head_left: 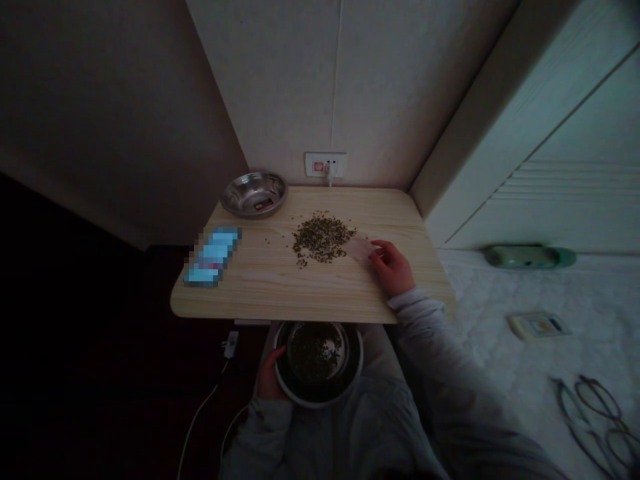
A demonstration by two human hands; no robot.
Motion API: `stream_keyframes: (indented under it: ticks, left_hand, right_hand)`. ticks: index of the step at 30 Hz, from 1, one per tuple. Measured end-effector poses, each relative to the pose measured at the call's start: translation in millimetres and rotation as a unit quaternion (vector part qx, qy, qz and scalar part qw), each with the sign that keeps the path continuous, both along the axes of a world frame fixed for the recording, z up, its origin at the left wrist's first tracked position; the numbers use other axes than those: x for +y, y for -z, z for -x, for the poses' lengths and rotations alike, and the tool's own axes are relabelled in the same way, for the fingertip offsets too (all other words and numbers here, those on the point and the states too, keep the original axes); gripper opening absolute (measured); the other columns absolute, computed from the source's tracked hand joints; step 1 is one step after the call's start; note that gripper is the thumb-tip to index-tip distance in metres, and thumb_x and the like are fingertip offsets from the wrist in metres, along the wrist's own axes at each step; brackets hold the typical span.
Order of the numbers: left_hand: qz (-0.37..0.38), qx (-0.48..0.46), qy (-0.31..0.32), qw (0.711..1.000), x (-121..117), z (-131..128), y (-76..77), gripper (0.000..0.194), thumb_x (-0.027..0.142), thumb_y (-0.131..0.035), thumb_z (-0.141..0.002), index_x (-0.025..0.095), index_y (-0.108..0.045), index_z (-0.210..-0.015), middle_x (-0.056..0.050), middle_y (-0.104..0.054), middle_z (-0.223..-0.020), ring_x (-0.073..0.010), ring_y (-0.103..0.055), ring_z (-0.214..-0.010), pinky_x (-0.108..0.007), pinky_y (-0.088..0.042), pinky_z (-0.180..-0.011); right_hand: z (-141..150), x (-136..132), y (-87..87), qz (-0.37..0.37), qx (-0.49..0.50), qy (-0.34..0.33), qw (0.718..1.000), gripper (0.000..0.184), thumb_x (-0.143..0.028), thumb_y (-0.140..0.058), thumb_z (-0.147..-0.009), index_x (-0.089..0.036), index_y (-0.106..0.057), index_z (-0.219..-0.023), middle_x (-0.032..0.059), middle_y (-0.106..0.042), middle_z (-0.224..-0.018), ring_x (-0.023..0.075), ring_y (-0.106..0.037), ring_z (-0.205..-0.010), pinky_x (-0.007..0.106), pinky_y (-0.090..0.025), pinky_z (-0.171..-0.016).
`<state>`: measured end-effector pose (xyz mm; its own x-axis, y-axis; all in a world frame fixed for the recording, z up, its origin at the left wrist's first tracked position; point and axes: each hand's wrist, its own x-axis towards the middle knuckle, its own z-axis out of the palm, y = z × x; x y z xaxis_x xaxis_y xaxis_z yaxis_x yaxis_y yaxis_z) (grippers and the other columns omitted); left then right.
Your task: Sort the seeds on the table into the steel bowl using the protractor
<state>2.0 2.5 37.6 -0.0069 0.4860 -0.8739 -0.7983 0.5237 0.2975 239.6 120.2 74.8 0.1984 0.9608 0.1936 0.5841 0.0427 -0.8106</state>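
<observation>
The hands are well apart. A thin, pale, see-through piece of sheet material (pixel 358 249) is pinched between the thumb and fingers of the right hand (pixel 393 268), its far edge set against a loose, spread-out heap of small dark-green grains (pixel 320 237). The heap lies just to the left of that hand, on a pale wood-grain tabletop with rounded corners (pixel 270 293). Below the near table edge, a round, pale-rimmed, metal-looking bowl (pixel 323 404) is gripped at its side by the left hand (pixel 273 379), held over the lap, with more dark grains inside.

Grains could be scattered if the sheet were pushed too fast or allowed to flex, since it appears thin and soft; stray ones are already seen around the heap. Grains could also be lost over the near edge if they were swept there with the bowl out of line, as its rim is only partly tucked beneath the table. Because only one side of the bowl is seen to be held, it could be tipped by a knock or a shift of the legs. Less likely, the glowing blue, slab-shaped phone (pixel 214 259), left of the heap and beyond the left hand, could be struck by a wide sweep.
</observation>
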Motion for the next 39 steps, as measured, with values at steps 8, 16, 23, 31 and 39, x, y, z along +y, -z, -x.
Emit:
stream_keyframes:
  ticks: [8,16,23,31,39]
  left_hand:
    - [0.005,-0.009,0.004,1.0,0.5,0.4,0.7,0.024,0.012,-0.046,-0.066,0.015,-0.06,-0.046,-0.01,-0.066,-0.055,-0.0271,-0.057,-0.084,-0.039,-0.043,-0.077]
    - [0.011,-0.036,0.008,0.999,-0.7,0.5,8.2,0.023,0.012,-0.045,-0.066,0.016,-0.061,-0.049,-0.01,-0.067,-0.058,-0.0283,-0.056,-0.087,-0.043,-0.043,-0.076]
    - [0.011,-0.006,0.012,1.0,2.0,-2.7,4.1,0.025,0.009,-0.046,-0.065,0.016,-0.059,-0.045,-0.007,-0.063,-0.046,-0.0239,-0.061,-0.074,-0.035,-0.044,-0.075]
    - [-0.003,-0.014,0.019,1.0,1.2,-6.1,5.6,0.024,0.012,-0.045,-0.068,0.011,-0.063,-0.052,-0.011,-0.066,-0.056,-0.0251,-0.06,-0.075,-0.035,-0.045,-0.073]
    - [0.004,-0.002,0.006,1.0,3.1,-7.8,0.6,0.028,0.01,-0.044,-0.068,0.011,-0.062,-0.047,-0.01,-0.065,-0.051,-0.0237,-0.062,-0.067,-0.034,-0.044,-0.073]
  right_hand:
    - [-1.5,0.5,3.1,0.015,-0.004,-0.005,1.0,0.031,-0.026,-0.043,-0.07,-0.017,-0.049,-0.099,0.0011,-0.055,-0.07,0.0089,-0.047,-0.053,0.022,-0.038,-0.05]
    - [1.5,-3.5,1.7,0.015,0.001,-0.074,0.997,0.031,-0.026,-0.044,-0.07,-0.017,-0.05,-0.099,0.0001,-0.054,-0.07,0.0078,-0.045,-0.052,0.021,-0.037,-0.05]
    - [4.9,-8.2,4.7,0.026,0.022,-0.127,0.991,0.029,-0.026,-0.045,-0.07,-0.018,-0.05,-0.098,-0.0001,-0.054,-0.07,0.0083,-0.047,-0.056,0.021,-0.039,-0.053]
    - [9.2,-15.0,0.0,0.037,0.055,-0.172,0.983,0.03,-0.024,-0.044,-0.071,-0.016,-0.048,-0.099,0.0,-0.054,-0.071,0.0083,-0.047,-0.057,0.022,-0.038,-0.054]
    - [7.8,-14.6,4.9,0.014,0.074,-0.112,0.991,0.026,-0.021,-0.044,-0.069,-0.017,-0.049,-0.094,-0.0023,-0.048,-0.062,0.0081,-0.043,-0.054,0.02,-0.035,-0.051]
